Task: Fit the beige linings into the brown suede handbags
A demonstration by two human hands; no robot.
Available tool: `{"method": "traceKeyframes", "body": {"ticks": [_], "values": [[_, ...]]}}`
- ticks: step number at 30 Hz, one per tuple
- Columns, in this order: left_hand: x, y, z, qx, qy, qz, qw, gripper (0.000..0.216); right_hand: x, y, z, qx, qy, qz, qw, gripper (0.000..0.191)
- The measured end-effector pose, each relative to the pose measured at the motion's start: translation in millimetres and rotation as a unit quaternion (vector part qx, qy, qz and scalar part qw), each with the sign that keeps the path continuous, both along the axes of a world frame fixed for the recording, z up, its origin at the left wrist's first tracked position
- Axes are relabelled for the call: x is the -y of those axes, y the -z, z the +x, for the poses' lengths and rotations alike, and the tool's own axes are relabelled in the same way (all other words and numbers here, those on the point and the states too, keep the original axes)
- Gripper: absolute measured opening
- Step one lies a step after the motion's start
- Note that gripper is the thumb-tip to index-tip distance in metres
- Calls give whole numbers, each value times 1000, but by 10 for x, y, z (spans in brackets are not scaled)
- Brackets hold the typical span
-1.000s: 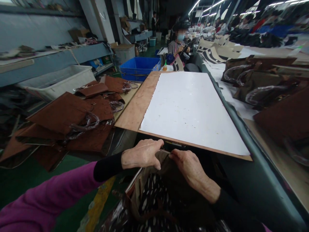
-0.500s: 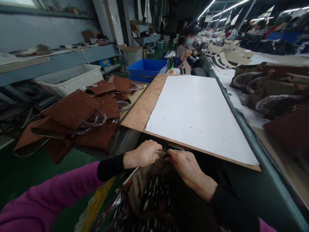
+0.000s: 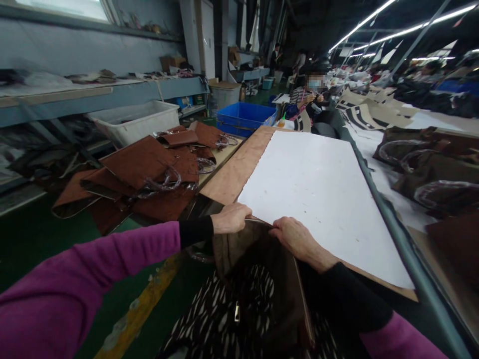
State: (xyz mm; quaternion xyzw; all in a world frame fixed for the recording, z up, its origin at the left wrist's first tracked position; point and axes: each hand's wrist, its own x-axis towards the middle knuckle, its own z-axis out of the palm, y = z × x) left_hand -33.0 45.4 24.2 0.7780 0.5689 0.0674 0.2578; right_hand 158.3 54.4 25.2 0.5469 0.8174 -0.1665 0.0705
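A brown bag (image 3: 228,247) is held up by its top edge in front of my body, its dark inside facing me. My left hand (image 3: 232,218) pinches the rim on the left. On the right, my right hand (image 3: 299,240) grips the same rim, a short gap away from the left. Both hands are close to the near edge of a board (image 3: 226,184) topped with a white sheet (image 3: 310,179). A small metal zipper pull (image 3: 237,312) shows low in the middle. Black-and-white patterned cloth (image 3: 202,314) lies beneath the bag.
Brown bags (image 3: 138,164) with plastic-wrapped handles are piled at left. Behind them stand a white bin (image 3: 138,119) and a blue bin (image 3: 243,117). More bags (image 3: 437,169) lie at right. A masked co-worker (image 3: 309,97) sits beyond the board.
Both hands have risen a little, lifting the bag's rim to the board's edge and drawing it wider between them. The view has shifted left, so the surroundings appear farther right.
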Motion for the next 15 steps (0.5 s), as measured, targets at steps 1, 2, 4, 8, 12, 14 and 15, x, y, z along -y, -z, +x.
{"method": "traceKeyframes", "body": {"ticks": [1,2,4,8,12,14,15], "values": [[29,52,-1,-3,-5,20,1000,26,-3,14,18,-1,5,2,1000,20],[74,106,1,-5,-7,47,999,29,8,31,37,-1,10,5,1000,21],[192,209,17,2,-5,110,994,33,57,68,77,-4,25,8,1000,22],[394,360,95,5,11,194,981,28,155,134,122,-25,79,15,996,23],[417,420,195,-22,0,220,975,16,178,166,104,-31,99,18,994,23],[396,431,240,-25,-7,221,975,15,181,168,89,-31,105,20,994,22],[385,436,260,-24,-12,219,975,15,183,166,83,-30,108,20,994,22]]}}
